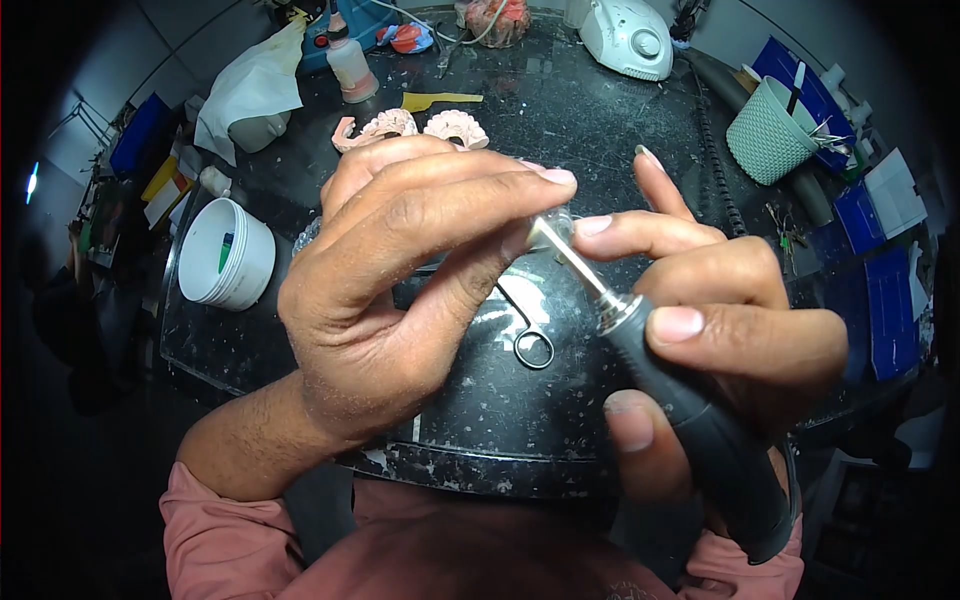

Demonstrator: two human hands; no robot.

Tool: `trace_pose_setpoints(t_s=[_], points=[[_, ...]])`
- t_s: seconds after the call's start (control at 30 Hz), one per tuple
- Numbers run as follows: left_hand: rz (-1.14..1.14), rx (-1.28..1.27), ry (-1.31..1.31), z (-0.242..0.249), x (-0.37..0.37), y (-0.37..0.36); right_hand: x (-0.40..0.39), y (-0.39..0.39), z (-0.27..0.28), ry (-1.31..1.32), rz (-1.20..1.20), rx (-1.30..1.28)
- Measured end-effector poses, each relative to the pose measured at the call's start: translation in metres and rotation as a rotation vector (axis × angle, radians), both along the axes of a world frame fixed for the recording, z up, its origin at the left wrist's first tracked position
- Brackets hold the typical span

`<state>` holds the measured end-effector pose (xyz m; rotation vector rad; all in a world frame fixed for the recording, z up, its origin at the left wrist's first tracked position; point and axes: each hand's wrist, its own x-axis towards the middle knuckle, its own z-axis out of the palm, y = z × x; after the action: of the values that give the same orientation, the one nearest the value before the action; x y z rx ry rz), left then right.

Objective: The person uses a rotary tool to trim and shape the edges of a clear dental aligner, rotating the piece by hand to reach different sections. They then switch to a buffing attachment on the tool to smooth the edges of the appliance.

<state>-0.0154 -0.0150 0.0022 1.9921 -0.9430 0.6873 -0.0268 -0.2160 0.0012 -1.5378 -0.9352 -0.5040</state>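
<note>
My right hand (pixel 740 300) is wrapped round a black rotary handpiece (pixel 720 440), its metal tip pointing up and to the left. The tip meets a small clear plastic piece (pixel 553 222), which my left hand (pixel 380 260) pinches between thumb and fingers. Most of that piece is hidden by the fingers, so its full shape does not show. The right forefinger reaches up close to the piece. Below the left hand, a pair of scissors (pixel 534 350) lies on the dark table, with one ring handle showing.
Beyond my left hand sit pink-and-white dental models (pixel 455 127) and a yellow strip (pixel 440 101). A white tub (pixel 258 255) stands at left, a bottle (pixel 352 72) farther back. A white control unit (pixel 628 40) is at the back right, near a green basket (pixel 768 135).
</note>
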Motion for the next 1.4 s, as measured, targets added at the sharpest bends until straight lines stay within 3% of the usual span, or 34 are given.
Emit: trace_pose_setpoints(t_s=[0.1,0.17,0.23,0.3,0.43,0.5,0.63,0.7,0.83,1.1,1.27,1.4], points=[[-0.003,-0.01,0.017,-0.001,-0.001,-0.001,0.002,-0.003,0.002,0.009,0.003,-0.002],[-0.002,-0.036,0.071,-0.004,-0.004,-0.001,0.006,-0.008,0.006,-0.17,-0.027,-0.242],[0.001,-0.061,0.125,-0.005,-0.009,-0.006,0.008,-0.011,0.007,-0.183,-0.054,-0.242],[-0.151,-0.339,0.449,-0.002,-0.016,-0.015,0.008,-0.01,0.005,-0.193,-0.076,-0.237],[-0.233,-0.475,0.579,-0.009,-0.014,-0.016,0.005,-0.001,-0.004,-0.147,-0.097,-0.071],[-0.212,-0.48,0.559,-0.011,-0.012,-0.018,0.004,-0.005,0.0,-0.158,-0.043,-0.154],[-0.242,-0.523,0.465,-0.012,-0.007,-0.013,-0.002,0.001,-0.007,-0.143,-0.117,-0.04],[-0.124,-0.357,0.327,-0.011,-0.004,-0.008,0.001,-0.001,-0.005,-0.128,-0.062,-0.028],[-0.145,-0.143,0.126,-0.011,0.004,0.004,-0.007,-0.001,-0.002,-0.004,-0.001,0.031],[-0.095,-0.236,0.167,-0.014,0.002,0.002,-0.004,0.004,-0.004,0.036,0.026,0.019],[-0.095,-0.153,0.007,-0.015,0.009,0.006,-0.009,0.004,-0.002,0.116,0.085,0.03],[-0.095,-0.106,-0.056,-0.011,0.012,0.008,-0.026,0.028,0.001,0.254,0.019,0.232]])
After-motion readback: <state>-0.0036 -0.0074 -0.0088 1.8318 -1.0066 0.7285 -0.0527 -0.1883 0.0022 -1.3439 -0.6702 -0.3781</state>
